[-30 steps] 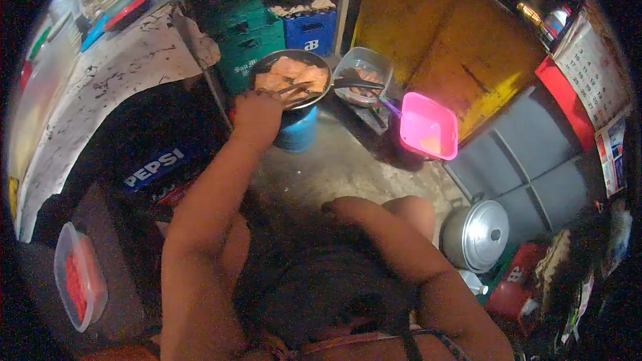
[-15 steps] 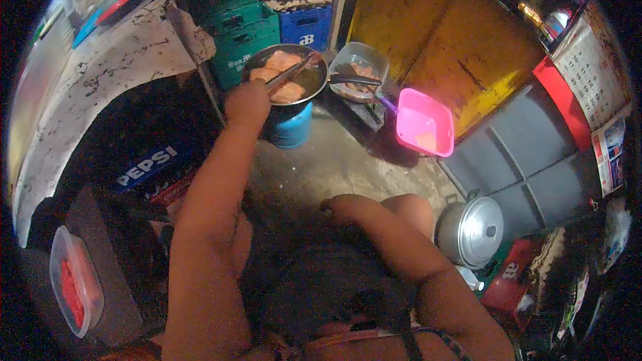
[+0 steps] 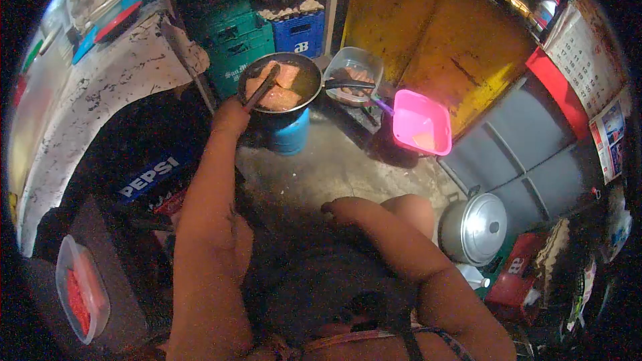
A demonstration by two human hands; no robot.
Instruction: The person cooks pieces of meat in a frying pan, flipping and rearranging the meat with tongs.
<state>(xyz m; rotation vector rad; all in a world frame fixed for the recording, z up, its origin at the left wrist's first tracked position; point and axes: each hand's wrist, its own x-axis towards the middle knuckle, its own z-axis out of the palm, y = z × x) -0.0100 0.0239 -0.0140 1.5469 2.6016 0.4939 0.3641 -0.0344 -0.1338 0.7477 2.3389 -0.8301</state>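
Note:
My left hand is closed round the near end of dark tongs, whose far end rests among orange-pink pieces of food in a black frying pan. The pan stands over a blue gas cylinder, its handle pointing right across a clear plastic container that holds brownish pieces. My right hand hangs near my knee, its fingers in shadow, so whether they are apart or closed is unclear.
A pink basin sits right of the container. The lidded silver pot is at the right. Green and blue crates stand behind the pan. At the lower left lies a clear tub with red contents.
The tongs in my left hand have swung from pointing right across the pan to a steeper angle at its left side. The food pieces have shifted and lie more spread out.

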